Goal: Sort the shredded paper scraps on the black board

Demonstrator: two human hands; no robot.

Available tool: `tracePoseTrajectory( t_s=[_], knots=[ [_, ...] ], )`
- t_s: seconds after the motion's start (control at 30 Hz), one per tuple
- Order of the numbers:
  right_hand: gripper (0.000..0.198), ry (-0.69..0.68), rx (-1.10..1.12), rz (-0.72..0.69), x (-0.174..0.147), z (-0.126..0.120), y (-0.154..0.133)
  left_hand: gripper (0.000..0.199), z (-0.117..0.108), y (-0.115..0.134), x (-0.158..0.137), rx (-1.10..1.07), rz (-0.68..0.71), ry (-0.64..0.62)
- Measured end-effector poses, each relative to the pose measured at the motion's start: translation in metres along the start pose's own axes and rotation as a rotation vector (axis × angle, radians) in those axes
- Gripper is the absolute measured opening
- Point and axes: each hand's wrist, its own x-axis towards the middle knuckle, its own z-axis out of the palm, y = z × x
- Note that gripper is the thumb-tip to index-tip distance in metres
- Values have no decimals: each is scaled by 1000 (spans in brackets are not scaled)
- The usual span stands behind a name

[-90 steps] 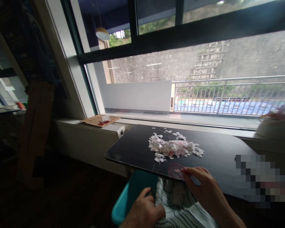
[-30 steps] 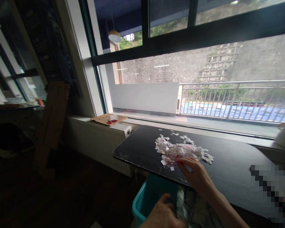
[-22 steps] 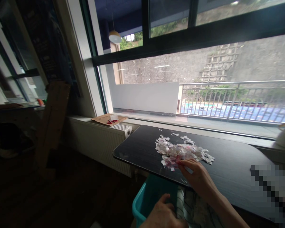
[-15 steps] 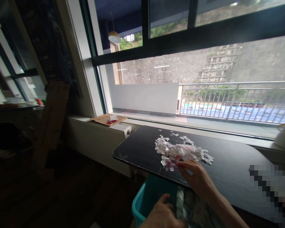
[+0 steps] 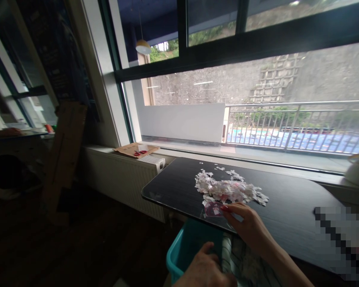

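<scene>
Your right hand [image 5: 247,221]: fingers pinched on a pink-tinted, clear, rounded plastic piece [image 5: 211,210], at 7 o'clock of the heap of small white paper scraps [image 5: 227,191]. Your left hand [image 5: 208,272]: at the teal plastic bin [image 5: 174,255]; grip, cannot tell. Remaining: seemingly most scraps, on the black round-cornered counter [image 5: 290,199]. Done: unclear; bin interior too dark.

The right hand [image 5: 245,224] has red nails [image 5: 225,208], a bare forearm [image 5: 283,261], and pale, dark-striped clothing [image 5: 226,255] below
</scene>
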Motion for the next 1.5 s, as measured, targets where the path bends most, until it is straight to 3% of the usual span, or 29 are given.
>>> tracePoseTrajectory(
  t_s=[0.23,0.6,0.83,1.07,1.23,1.5],
  knots=[
    [29,-17,35,-2,1,6,1,13,7,-2,-2,33,-14,22],
    [26,-41,85,24,-3,5,-3,14,-1,1,-4,0,-39,-15],
    [29,57,-1,52,-3,-10,22,15,3,1,-4,42,-54,36],
    [27,24,-34,111,-19,-25,30,10,6,1,-6,68,-56,19],
    [28,169,-164,189,-24,-42,34,10,8,1,-5,77,-39,74],
    [27,105,-252,163,-26,-50,30,14,10,-2,-9,59,-53,92]
  ],
)
